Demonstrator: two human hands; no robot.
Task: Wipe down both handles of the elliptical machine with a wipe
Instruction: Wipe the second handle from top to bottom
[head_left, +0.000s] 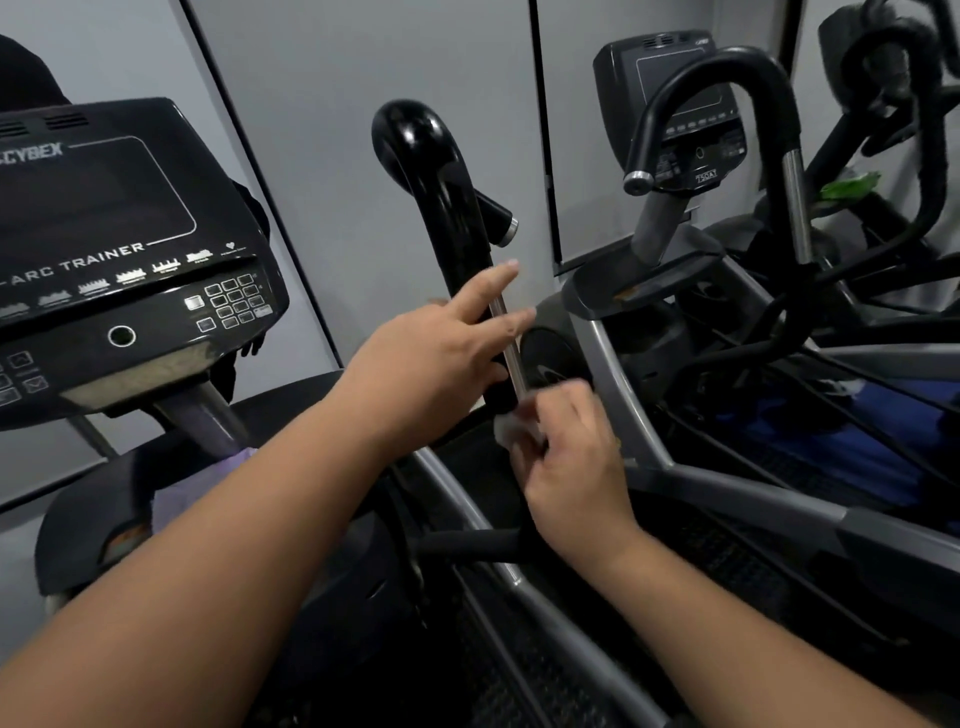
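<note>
The glossy black right handle (439, 182) of the elliptical rises in the middle of the view and curls over at its top. My left hand (441, 353) rests against its shaft with the fingers spread, holding nothing. Lower down, my right hand (566, 457) is closed on a white wipe (511, 428), which is pressed against the foot of that handle. The machine's left handle is out of view.
The black console (119, 260) marked ARC TRAINER fills the left. A second machine with a curved handle (727, 88) and its own console (670, 104) stands at the right. Something green (852, 187) lies on it. Grey wall panels are behind.
</note>
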